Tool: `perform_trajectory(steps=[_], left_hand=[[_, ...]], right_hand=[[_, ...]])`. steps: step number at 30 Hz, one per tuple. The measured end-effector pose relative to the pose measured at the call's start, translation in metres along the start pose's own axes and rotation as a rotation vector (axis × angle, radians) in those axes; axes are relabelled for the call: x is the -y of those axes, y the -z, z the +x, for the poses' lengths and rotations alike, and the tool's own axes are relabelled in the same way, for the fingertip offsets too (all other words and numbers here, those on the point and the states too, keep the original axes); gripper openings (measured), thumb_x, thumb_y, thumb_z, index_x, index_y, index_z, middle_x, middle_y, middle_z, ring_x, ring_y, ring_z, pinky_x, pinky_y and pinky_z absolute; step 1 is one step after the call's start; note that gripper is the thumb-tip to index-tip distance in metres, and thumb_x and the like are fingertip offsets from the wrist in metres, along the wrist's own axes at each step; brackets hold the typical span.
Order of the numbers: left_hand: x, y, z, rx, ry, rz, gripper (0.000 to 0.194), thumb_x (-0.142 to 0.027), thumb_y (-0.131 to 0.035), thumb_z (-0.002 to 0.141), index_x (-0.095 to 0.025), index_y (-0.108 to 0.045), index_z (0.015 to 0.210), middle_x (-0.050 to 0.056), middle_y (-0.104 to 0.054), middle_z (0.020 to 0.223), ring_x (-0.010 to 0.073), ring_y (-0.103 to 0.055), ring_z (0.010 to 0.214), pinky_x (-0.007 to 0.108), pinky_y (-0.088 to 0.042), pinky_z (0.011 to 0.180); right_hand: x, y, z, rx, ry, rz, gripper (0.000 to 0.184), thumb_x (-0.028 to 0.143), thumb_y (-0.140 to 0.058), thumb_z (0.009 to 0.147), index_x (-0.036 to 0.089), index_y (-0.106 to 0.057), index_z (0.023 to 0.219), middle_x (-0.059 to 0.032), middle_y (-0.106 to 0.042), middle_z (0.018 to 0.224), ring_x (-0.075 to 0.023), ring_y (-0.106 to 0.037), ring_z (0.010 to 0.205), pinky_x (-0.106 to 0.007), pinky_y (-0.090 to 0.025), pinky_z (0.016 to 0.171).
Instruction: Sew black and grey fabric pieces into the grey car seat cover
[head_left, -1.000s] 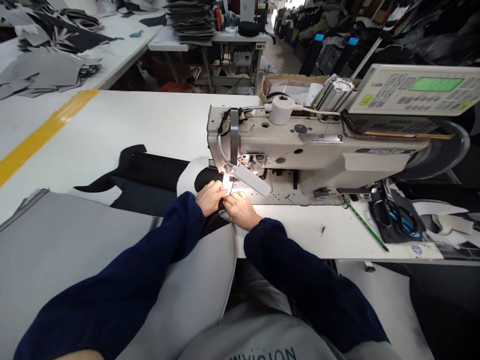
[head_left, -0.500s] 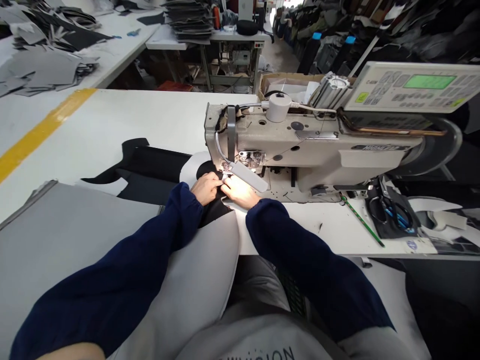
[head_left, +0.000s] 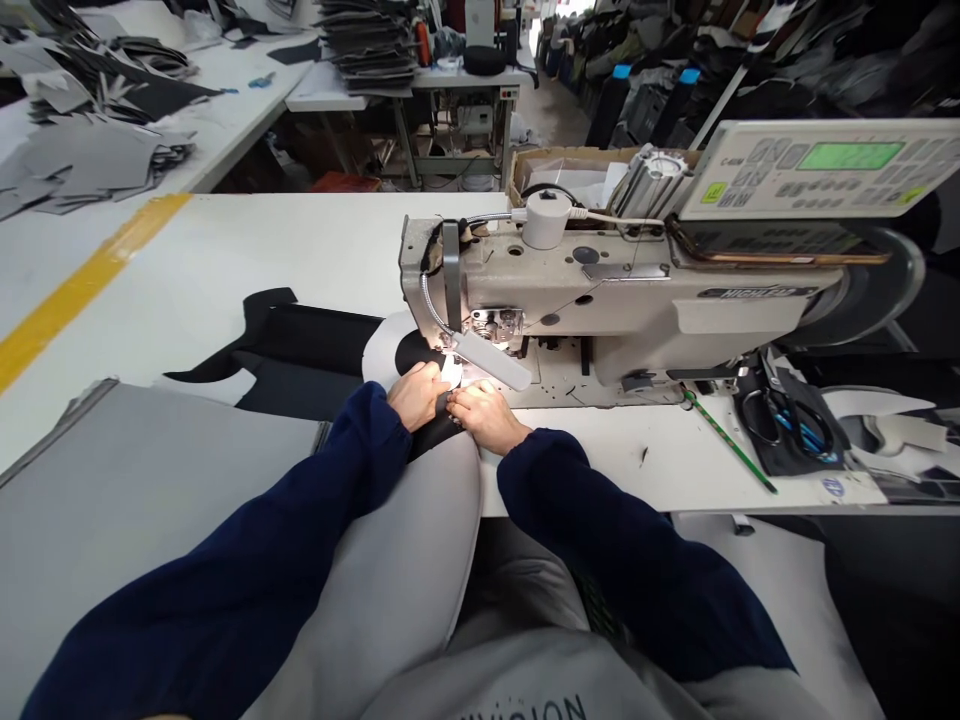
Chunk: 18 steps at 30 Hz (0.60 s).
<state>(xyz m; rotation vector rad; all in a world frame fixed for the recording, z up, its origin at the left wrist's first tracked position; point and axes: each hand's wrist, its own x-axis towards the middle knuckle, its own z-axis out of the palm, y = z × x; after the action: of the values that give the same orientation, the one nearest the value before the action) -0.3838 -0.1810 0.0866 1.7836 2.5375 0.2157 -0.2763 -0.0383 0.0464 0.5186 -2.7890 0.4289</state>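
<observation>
Both of my hands, left hand point(head_left: 417, 393) and right hand point(head_left: 482, 413), pinched the black fabric point(head_left: 315, 345) edge between them, just below the sewing machine point(head_left: 600, 295) and its lamp point(head_left: 491, 359).

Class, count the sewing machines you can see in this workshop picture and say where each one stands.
2. One sewing machine stands on the near white table, right at the person's hands. A second sewing machine, mostly cut off, stands on the far table. Clutter may hide others.
</observation>
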Motion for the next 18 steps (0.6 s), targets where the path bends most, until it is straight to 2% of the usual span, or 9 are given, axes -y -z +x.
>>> perform_trajectory(steps=[7, 13, 18], left_hand=[[0.006, -0.008, 0.012, -0.040, 0.041, -0.023, 0.032, -0.011, -0.038, 0.084, -0.013, -0.068, 0.092, 0.012, -0.054, 0.087, 0.0208, -0.048, 0.080, 0.034, -0.043, 0.077], [0.004, 0.000, 0.009, 0.002, 0.002, -0.006, 0.032, -0.007, -0.041, 0.078, -0.015, -0.070, 0.088, 0.010, -0.053, 0.080, 0.0202, -0.048, 0.077, 0.034, -0.043, 0.073], [-0.001, -0.008, 0.015, 0.001, 0.048, -0.020, 0.031, -0.010, -0.042, 0.079, -0.015, -0.072, 0.088, 0.010, -0.055, 0.080, 0.0207, -0.049, 0.078, 0.034, -0.045, 0.074]], right_hand=[[-0.010, 0.001, -0.001, -0.030, -0.063, -0.058, 0.021, 0.017, -0.045, 0.095, 0.014, -0.066, 0.098, -0.0080, -0.066, 0.111, -0.0200, -0.055, 0.106, -0.036, -0.042, 0.091], [-0.012, 0.005, -0.001, -0.013, -0.069, -0.013, 0.018, 0.016, -0.049, 0.094, 0.014, -0.064, 0.104, -0.0083, -0.065, 0.116, -0.0189, -0.056, 0.109, -0.038, -0.043, 0.095], [-0.011, 0.005, -0.002, 0.008, -0.110, -0.025, 0.022, 0.016, -0.046, 0.095, 0.017, -0.064, 0.105, -0.0061, -0.064, 0.120, -0.0205, -0.054, 0.112, -0.041, -0.042, 0.096]])
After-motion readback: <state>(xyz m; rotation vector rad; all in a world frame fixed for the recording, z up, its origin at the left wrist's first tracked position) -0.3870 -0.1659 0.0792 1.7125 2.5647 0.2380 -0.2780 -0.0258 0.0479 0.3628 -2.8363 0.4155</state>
